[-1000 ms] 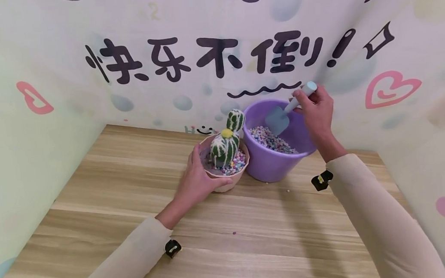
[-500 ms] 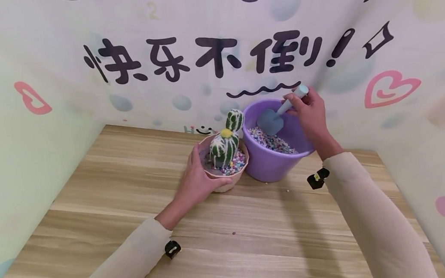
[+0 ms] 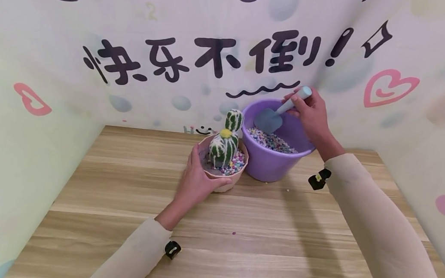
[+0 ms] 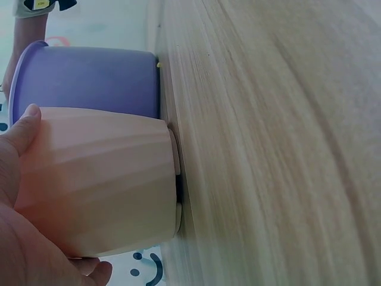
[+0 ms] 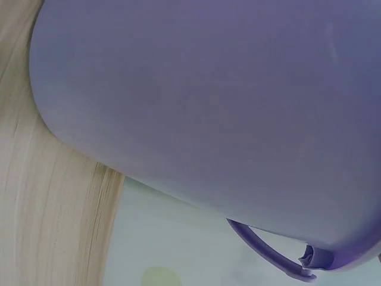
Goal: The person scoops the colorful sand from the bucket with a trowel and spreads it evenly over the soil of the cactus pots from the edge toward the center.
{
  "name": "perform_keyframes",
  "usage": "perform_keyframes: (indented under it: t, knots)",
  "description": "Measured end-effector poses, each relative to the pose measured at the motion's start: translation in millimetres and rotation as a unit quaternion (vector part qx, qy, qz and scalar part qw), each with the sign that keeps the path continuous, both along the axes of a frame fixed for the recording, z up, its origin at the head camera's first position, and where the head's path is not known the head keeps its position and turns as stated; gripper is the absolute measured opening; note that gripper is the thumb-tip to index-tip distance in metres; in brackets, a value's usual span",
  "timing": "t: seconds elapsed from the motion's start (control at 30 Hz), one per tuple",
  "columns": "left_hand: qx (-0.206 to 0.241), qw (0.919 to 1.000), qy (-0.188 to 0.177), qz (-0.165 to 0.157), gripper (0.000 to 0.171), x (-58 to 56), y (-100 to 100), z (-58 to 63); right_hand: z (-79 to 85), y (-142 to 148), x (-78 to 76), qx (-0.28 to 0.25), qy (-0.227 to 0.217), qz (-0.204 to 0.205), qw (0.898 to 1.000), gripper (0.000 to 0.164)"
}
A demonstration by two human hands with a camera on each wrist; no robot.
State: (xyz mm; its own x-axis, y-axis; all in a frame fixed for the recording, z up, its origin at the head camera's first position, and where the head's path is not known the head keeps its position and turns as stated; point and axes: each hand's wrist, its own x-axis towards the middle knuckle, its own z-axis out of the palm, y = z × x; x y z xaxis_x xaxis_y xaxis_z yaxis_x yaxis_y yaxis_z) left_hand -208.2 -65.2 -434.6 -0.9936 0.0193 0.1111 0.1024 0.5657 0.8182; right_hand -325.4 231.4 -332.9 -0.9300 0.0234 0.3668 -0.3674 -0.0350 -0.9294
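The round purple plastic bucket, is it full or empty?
Neither: the round purple plastic bucket is partly filled. The head view shows small multicoloured pebbles inside, with bare inner wall rising above them.

We see a matt plastic pot (image 4: 101, 179) between the left fingers (image 4: 22, 132), a smooth plastic bucket (image 4: 95, 82) beyond, wood-grained surface (image 4: 256, 143) below.

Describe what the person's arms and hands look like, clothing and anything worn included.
The left sleeve and right sleeve are long, plain and beige. The left hand and right hand wear no gloves. A small black device sits by each cuff: the left device bears a pale mark, the right device a yellow one.
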Motion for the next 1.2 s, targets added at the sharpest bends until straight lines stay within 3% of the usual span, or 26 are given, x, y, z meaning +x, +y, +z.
perform_keyframes:
  t: [0.2, 0.5, 0.73, 0.9, 1.2]
  knots:
    - [-0.005, 1.0, -0.002, 0.0, 0.134, -0.9, 1.1, 0.1, 0.2, 1.9, 0.5, 0.044, 0.009, 0.028, 0.999, 0.014]
    - [0.01, 0.9999, 0.011, -0.002, 0.134, -1.0, 0.8, 0.1, 3.8, 2.2, 1.0, 0.077, -0.04, 0.012, 0.996, 0.012]
    - [0.008, 0.9999, 0.009, 0.001, 0.135, -1.5, 0.6, -0.9, 4.0, 0.9, 3.0, 0.137, -0.061, 0.016, 0.989, 0.013]
    - [0.002, 1.0, 0.001, -0.001, 0.135, -1.4, 1.3, -1.1, 2.9, 0.6, 3.8, 0.139, -0.062, 0.01, 0.988, 0.011]
    - [-0.002, 1.0, -0.003, 0.004, 0.136, 0.2, 0.4, -0.5, 2.1, -1.8, 2.7, 0.197, -0.064, -0.003, 0.978, 0.015]
